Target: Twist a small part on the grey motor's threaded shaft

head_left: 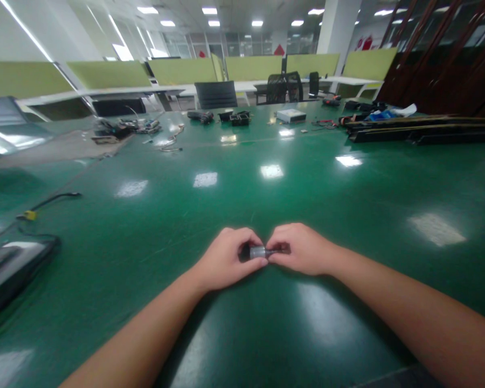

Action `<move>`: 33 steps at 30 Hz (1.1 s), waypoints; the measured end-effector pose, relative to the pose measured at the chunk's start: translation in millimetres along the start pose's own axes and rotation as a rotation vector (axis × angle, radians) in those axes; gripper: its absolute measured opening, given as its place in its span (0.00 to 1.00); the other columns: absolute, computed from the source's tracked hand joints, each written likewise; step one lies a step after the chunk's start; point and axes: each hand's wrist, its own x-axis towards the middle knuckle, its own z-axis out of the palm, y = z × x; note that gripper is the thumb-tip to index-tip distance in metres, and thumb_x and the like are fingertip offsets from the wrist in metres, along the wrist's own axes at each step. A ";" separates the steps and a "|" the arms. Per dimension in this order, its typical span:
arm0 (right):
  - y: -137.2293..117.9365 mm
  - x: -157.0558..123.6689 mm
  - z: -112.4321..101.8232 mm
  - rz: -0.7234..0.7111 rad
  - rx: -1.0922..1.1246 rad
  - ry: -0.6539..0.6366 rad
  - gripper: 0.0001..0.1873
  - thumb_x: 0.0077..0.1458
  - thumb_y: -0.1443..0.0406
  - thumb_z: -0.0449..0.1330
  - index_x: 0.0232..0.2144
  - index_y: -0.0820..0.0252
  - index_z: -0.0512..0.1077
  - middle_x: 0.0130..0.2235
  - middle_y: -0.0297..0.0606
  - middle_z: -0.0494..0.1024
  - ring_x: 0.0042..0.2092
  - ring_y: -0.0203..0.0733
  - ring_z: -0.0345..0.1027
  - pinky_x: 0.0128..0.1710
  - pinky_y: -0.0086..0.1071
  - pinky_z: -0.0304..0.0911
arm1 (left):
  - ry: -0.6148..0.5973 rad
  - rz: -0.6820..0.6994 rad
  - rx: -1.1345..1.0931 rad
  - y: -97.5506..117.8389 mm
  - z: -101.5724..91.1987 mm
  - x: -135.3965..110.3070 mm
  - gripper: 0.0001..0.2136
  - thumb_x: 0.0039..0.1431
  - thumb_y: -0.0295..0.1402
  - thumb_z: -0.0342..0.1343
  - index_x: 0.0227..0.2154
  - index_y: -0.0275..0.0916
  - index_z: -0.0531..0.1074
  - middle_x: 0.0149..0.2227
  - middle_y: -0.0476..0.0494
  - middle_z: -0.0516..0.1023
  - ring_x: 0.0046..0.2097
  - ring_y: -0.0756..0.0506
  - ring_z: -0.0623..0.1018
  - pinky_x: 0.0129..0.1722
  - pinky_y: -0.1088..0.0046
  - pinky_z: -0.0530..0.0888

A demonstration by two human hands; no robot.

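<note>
A small silver metal cylinder (pixel 257 252) with a dark left end lies crosswise between my hands, just over the green tabletop; it looks like a small motor, but its exact kind is unclear. My left hand (pixel 230 256) is closed around it, thumb at the near side and fingers at the far side. At its right end, my right hand (pixel 297 249) pinches a thin, dark, shaft-like part (pixel 274 251). The fingertips of both hands almost meet there. My fingers hide part of the cylinder and most of the thin part.
The glossy green table (pixel 226 205) reflects ceiling lights. A dark-edged device (pixel 20 269) and a black cable (pixel 56 199) are at the left. Along the far side sit a white box (pixel 291 115), electronic parts (pixel 239 117) and long black bars (pixel 420 129). Chairs stand beyond.
</note>
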 end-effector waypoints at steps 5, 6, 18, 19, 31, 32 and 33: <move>0.1 -0.6 -3.0 0.002 -0.004 -0.014 0.05 0.56 0.66 0.66 0.37 0.60 0.80 0.35 0.36 0.79 0.36 0.37 0.70 0.39 0.30 0.61 | -0.013 0.000 -0.012 0.4 -0.3 1.4 0.11 0.58 0.41 0.64 0.37 0.40 0.76 0.32 0.51 0.78 0.32 0.49 0.74 0.35 0.72 0.65; 0.4 -0.6 -3.1 0.002 -0.007 -0.015 0.05 0.56 0.66 0.66 0.37 0.60 0.80 0.35 0.36 0.79 0.36 0.37 0.70 0.39 0.30 0.61 | -0.016 -0.001 -0.015 0.4 -0.5 1.5 0.11 0.59 0.42 0.64 0.36 0.40 0.76 0.32 0.51 0.78 0.32 0.49 0.74 0.35 0.72 0.65; 1.8 -2.4 -4.1 0.013 -0.013 -0.004 0.04 0.54 0.68 0.66 0.35 0.61 0.79 0.32 0.34 0.76 0.33 0.35 0.67 0.34 0.28 0.58 | -0.021 -0.025 -0.015 1.3 -0.9 1.5 0.11 0.59 0.42 0.63 0.36 0.40 0.76 0.31 0.50 0.77 0.32 0.48 0.74 0.34 0.72 0.65; 1.7 -2.8 -4.8 0.016 -0.018 -0.005 0.04 0.54 0.68 0.67 0.35 0.61 0.79 0.32 0.34 0.76 0.33 0.35 0.67 0.33 0.28 0.58 | -0.022 -0.022 -0.018 1.2 -0.9 1.4 0.11 0.59 0.43 0.63 0.36 0.40 0.76 0.31 0.51 0.77 0.31 0.49 0.74 0.34 0.73 0.65; 4.1 -6.8 -10.6 0.013 -0.055 -0.023 0.04 0.54 0.67 0.66 0.34 0.60 0.78 0.32 0.33 0.76 0.32 0.34 0.66 0.33 0.28 0.57 | -0.027 -0.023 -0.009 0.1 -0.9 0.2 0.12 0.60 0.44 0.62 0.38 0.40 0.76 0.34 0.49 0.79 0.34 0.48 0.75 0.37 0.71 0.66; 4.1 -7.1 -11.2 0.016 -0.058 -0.024 0.03 0.54 0.67 0.66 0.34 0.59 0.78 0.32 0.33 0.76 0.32 0.34 0.66 0.32 0.28 0.57 | -0.028 -0.024 -0.011 0.2 -1.1 0.2 0.12 0.60 0.44 0.62 0.38 0.40 0.76 0.34 0.49 0.79 0.34 0.47 0.75 0.37 0.71 0.66; 3.9 -7.4 -11.7 0.019 -0.060 -0.027 0.03 0.54 0.67 0.66 0.34 0.59 0.78 0.32 0.33 0.76 0.32 0.34 0.66 0.32 0.28 0.56 | -0.030 -0.025 -0.014 0.3 -1.3 0.2 0.12 0.60 0.44 0.62 0.38 0.40 0.76 0.34 0.49 0.79 0.34 0.47 0.75 0.36 0.71 0.66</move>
